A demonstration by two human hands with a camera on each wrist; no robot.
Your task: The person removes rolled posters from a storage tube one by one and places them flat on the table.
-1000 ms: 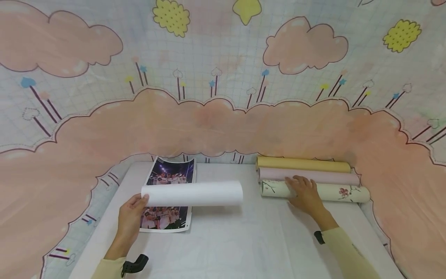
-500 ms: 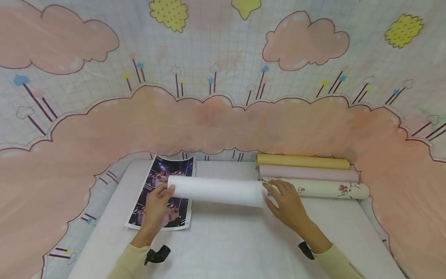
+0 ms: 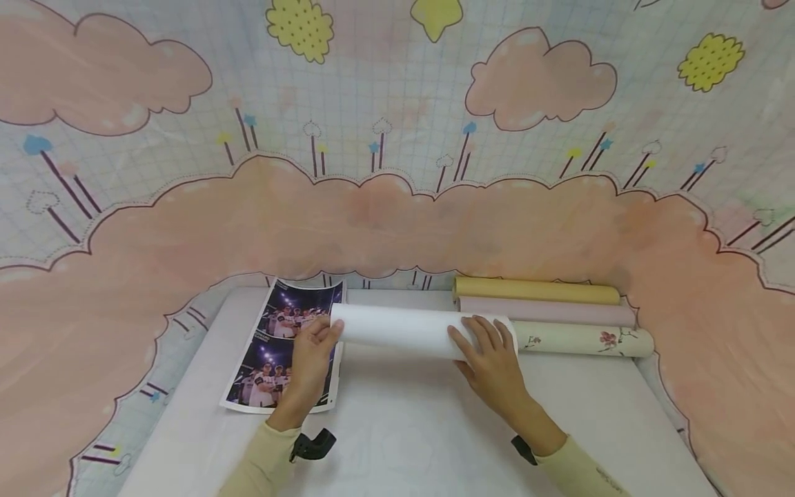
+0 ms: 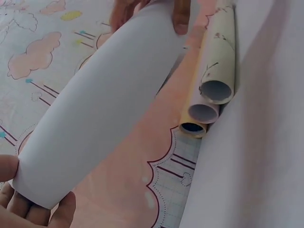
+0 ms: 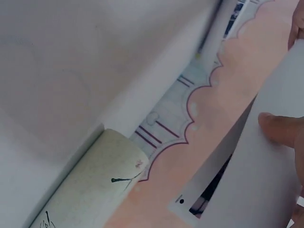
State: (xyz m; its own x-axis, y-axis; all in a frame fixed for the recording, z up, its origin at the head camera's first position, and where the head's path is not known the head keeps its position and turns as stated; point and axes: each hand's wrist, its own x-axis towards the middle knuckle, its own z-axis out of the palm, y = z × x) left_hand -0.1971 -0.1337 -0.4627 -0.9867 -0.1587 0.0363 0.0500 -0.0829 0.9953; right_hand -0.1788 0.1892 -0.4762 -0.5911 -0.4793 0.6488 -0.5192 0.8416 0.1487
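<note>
A rolled white sheet (image 3: pixel 397 328) is held level above the table, in front of the other rolls. My left hand (image 3: pixel 310 362) pinches its left end, thumb on the near side. My right hand (image 3: pixel 493 369) grips the right part, fingers over the top. In the left wrist view the white sheet (image 4: pixel 95 104) runs from one hand to the other. A strip of dark print on the sheet (image 5: pixel 204 202) shows past its white back in the right wrist view. The photo poster (image 3: pixel 267 373) lies behind and left of my left hand.
At the back right lie a yellow roll (image 3: pixel 537 290), a pale pink roll (image 3: pixel 553 312) and a cream floral roll (image 3: pixel 577 338), side by side. The white table (image 3: pixel 404 435) meets a cloud-patterned cloth backdrop (image 3: pixel 397 228).
The white roll and my left hand have moved right, uncovering the photo poster. My right hand has left the floral roll, moved left and taken hold of the white roll.
</note>
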